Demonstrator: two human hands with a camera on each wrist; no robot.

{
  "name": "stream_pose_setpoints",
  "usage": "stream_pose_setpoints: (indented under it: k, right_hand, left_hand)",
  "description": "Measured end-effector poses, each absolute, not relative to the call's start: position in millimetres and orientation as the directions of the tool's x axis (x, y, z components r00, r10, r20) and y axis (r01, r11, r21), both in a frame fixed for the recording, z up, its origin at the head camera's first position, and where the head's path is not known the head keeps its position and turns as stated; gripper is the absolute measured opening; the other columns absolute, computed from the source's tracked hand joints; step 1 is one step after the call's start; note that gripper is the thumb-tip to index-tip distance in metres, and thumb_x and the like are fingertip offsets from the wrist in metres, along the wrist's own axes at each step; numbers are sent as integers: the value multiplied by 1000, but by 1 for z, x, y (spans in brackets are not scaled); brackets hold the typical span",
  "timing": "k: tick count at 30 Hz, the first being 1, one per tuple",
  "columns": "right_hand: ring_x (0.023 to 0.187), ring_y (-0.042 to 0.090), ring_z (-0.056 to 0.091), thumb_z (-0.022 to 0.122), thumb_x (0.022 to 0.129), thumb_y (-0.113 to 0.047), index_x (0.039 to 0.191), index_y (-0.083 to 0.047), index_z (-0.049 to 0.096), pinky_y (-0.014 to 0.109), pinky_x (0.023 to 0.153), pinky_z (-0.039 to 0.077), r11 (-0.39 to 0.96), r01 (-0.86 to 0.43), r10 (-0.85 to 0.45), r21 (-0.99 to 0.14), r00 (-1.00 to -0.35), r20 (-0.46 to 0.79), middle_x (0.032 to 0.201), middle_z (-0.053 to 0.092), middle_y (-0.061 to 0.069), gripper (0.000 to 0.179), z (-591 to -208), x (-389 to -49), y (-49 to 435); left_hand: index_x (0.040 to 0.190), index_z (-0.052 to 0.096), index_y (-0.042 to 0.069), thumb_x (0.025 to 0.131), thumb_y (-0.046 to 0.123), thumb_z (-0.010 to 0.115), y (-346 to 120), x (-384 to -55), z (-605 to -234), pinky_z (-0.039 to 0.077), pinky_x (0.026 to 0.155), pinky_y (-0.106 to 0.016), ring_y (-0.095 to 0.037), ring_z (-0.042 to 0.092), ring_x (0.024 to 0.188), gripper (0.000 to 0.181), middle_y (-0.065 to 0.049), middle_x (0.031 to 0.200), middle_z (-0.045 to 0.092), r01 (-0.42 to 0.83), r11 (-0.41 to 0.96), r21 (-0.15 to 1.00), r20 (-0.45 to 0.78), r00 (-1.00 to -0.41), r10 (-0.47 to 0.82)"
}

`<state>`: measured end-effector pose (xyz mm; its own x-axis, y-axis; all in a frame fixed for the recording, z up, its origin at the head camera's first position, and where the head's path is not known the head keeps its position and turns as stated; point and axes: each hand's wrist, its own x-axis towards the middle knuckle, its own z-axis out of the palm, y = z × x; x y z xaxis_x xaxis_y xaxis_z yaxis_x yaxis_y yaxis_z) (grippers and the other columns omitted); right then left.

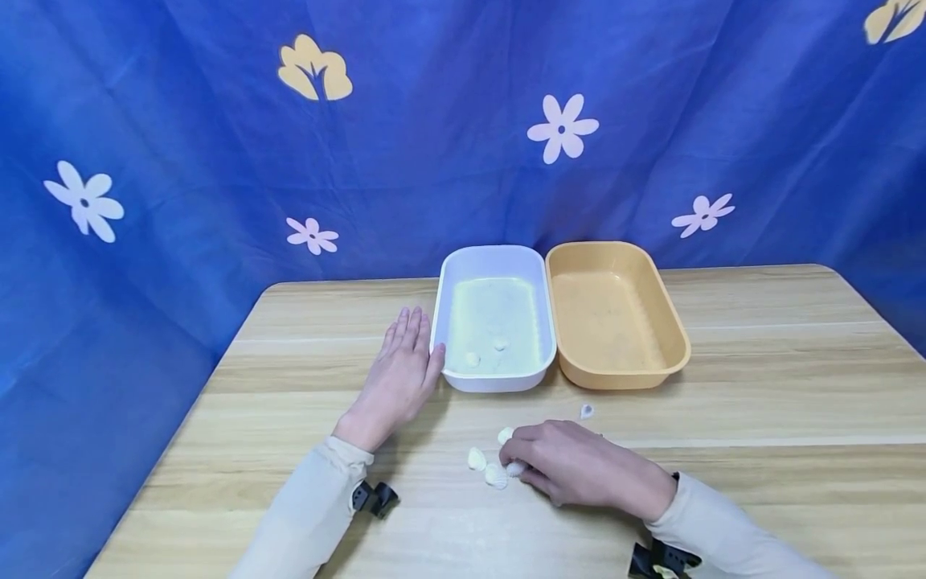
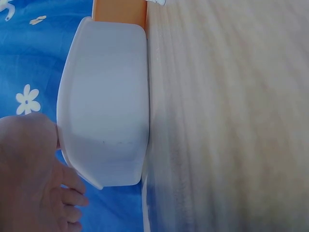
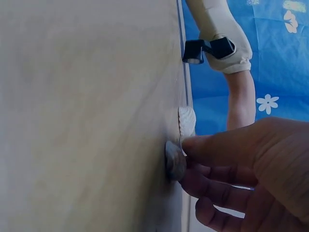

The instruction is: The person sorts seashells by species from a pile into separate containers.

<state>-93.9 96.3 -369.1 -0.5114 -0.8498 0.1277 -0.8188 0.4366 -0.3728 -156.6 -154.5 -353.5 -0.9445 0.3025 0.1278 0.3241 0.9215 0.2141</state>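
Observation:
My left hand (image 1: 396, 371) lies beside the white plastic bin (image 1: 499, 384) with fingers straight, its thumb touching the bin's left rim; the left wrist view also shows the hand (image 2: 34, 174) against the bin's side. Above the table, my right hand (image 1: 579, 465) pinches a small greyish seashell (image 3: 175, 161) between thumb and fingers. Close to those fingertips lie white ribbed seashells, among them one shell (image 1: 495, 475) and another (image 1: 476, 459). A further white shell (image 1: 506, 435) is partly hidden behind the right hand. Two small pale shells (image 1: 500, 343) rest inside the white bin.
An orange-tan bin (image 1: 625, 381) stands against the white bin's right side. In front of it, a small shell (image 1: 587, 411) lies apart on the wooden table (image 1: 781, 402). A blue flowered cloth (image 1: 434, 145) hangs behind the table.

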Motion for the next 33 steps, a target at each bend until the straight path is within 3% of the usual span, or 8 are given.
stream_pose_setpoints:
  k: [4,16,20,25,28,33]
  right_hand:
    - [73,-2,51,63,93,-11,95,-17,65,18,67,48,428,-812,-849,-396,-512,131,85,60,-12,6,-370,-94,96]
    - [69,-3,48,70,87,-8,91,-14,68,13,64,45,440,-790,-842,-427,-528,110,79,56,-12,7,-365,-97,96]
    - [67,-4,48,72,86,-16,90,-14,68,11,63,44,390,-824,-845,-411,-498,195,77,55,-13,6,-360,-100,97]
    - [79,3,60,76,83,-18,100,-9,72,19,72,53,354,-870,-789,-343,-475,389,86,66,-6,19,-342,-113,101]
    - [81,7,63,75,84,-17,104,-6,72,22,73,55,386,-859,-744,-338,-506,437,91,69,-2,23,-331,-125,98]
    - [75,10,61,76,84,-21,101,-8,73,25,66,53,566,-768,-648,-300,-640,413,89,67,-1,22,-329,-155,80]
  left_hand:
    - [147,21,-13,106,35,23,-155,-157,-353,8,119,-49,-39,5,145,63,-29,155,15,322,922,214,130,-945,300]
    - [145,25,-14,106,36,23,-155,-157,-354,7,119,-49,-39,4,145,64,-29,155,14,308,923,231,119,-950,287]
    - [144,25,-15,105,35,23,-155,-157,-355,9,119,-50,-40,5,145,64,-30,154,16,311,923,228,124,-949,290]
    - [144,26,-15,105,35,23,-154,-157,-353,9,119,-50,-40,6,145,64,-29,154,17,314,921,233,129,-948,291]
    - [144,26,-15,105,35,23,-154,-158,-355,9,119,-50,-41,8,145,64,-30,154,17,319,919,230,134,-946,295]
    - [144,27,-15,106,35,23,-153,-157,-356,11,118,-51,-41,8,145,63,-30,153,19,321,920,227,128,-946,298]
